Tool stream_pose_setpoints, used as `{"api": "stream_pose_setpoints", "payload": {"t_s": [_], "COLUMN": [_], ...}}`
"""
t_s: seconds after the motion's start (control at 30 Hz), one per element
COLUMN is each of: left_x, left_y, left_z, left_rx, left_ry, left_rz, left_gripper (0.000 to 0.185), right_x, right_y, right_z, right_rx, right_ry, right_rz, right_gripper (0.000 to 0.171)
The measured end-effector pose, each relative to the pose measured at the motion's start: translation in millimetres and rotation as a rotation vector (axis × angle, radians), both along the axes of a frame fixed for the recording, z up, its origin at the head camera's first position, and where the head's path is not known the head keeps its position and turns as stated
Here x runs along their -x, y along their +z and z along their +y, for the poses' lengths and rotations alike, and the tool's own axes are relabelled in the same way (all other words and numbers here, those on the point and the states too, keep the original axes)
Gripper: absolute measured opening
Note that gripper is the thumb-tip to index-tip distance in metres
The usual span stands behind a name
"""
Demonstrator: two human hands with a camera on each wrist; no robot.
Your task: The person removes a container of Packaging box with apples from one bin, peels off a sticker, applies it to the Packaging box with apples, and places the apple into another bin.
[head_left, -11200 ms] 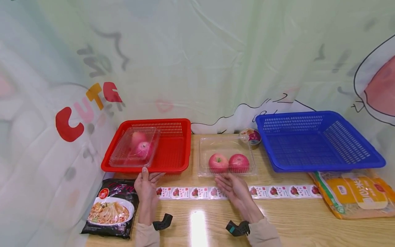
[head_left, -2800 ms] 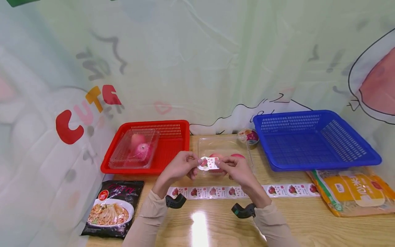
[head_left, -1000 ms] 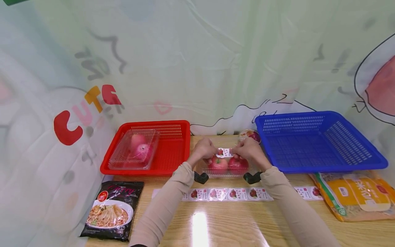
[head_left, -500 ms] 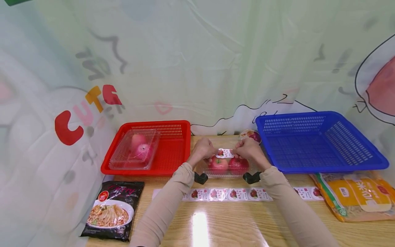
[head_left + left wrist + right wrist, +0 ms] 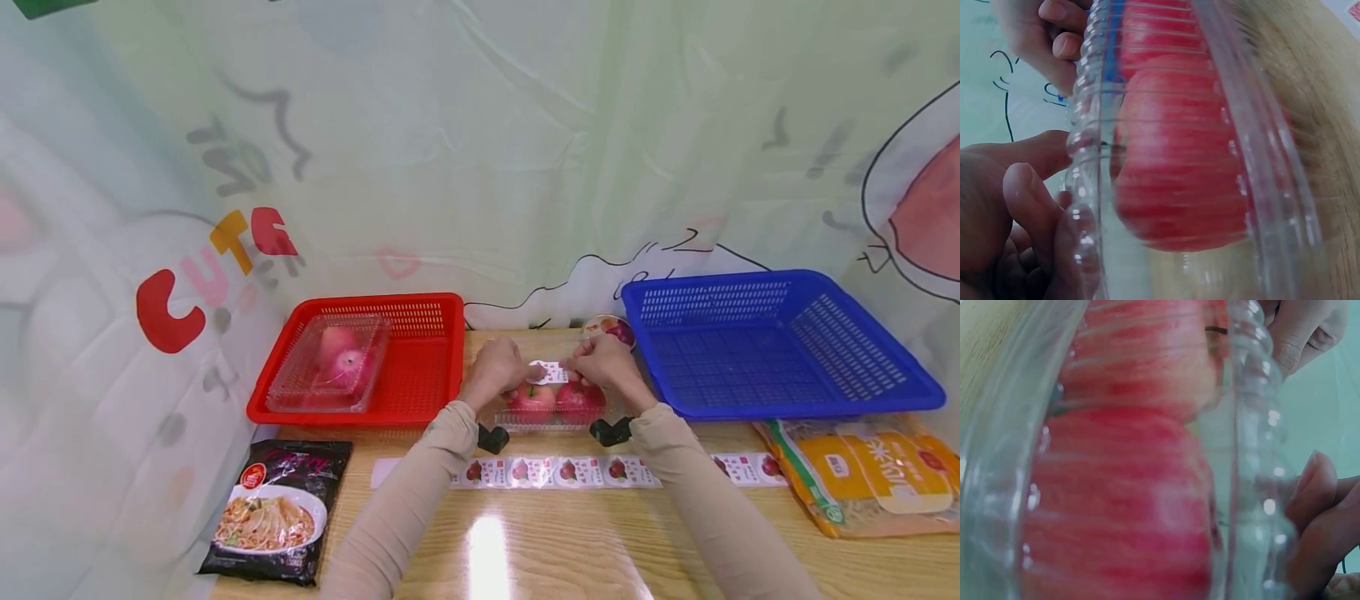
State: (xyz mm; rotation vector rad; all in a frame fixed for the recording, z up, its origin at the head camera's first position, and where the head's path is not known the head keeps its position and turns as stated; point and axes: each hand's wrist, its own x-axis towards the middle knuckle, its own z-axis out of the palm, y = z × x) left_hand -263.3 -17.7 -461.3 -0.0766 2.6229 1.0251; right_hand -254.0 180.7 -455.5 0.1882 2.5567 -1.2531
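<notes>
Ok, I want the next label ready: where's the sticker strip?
In the head view, the sticker strip lies flat on the table across the middle, just in front of the clear apple box, between the noodle packet and the yellow bag.

Wooden table (image 5: 540, 550), baskets, sticker strip (image 5: 570, 472), packets

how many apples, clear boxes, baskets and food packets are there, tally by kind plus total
apples: 4, two in the clear box under both hands, two in the clear box in the red basket
clear boxes: 2
baskets: 2, red and blue basket
food packets: 2, noodle packet and yellow packet
total: 10
</notes>
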Motion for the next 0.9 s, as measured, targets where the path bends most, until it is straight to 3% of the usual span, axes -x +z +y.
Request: {"api": "stream_pose_setpoints", "payload": {"t_s": [0.13,0.33,0.43,0.57,0.7,0.8,0.9], "left_x": [-1.1,-13.0,-27.4,-51.3,-78.4,-97.7,-112.8], "left_y": [-1.1,1.2,6.4,12.2,13.0,9.9,3.0], "left_z": [1,-2,-5,-10,-15,-17,-17], "left_rx": [0.025,-0.001,-0.076,-0.241,-0.448,-0.553,-0.610], "left_ry": [-0.051,-0.146,-0.134,-0.053,0.056,0.128,0.179], "left_rz": [0.051,0.254,0.375,0.489,0.458,0.355,0.229], "left_gripper": [0.044,0.039,0.034,0.030,0.033,0.041,0.048], "right_x": [-3.0,-23.3,-39.2,-61.8,-80.3,-88.4,-92.1], "right_y": [0.0,-0.4,-1.1,2.8,10.3,13.9,15.4], "right_z": [3,11,20,38,62,85,110], "right_rx": [0.023,0.144,0.214,0.247,0.240,0.274,0.430], "right_ry": [-0.003,-0.067,-0.162,-0.392,-0.643,-0.807,-0.956], "right_rz": [0.038,0.211,0.348,0.565,0.734,0.814,0.867], "right_gripper": [0.030,0.034,0.034,0.035,0.032,0.023,0.012]}}
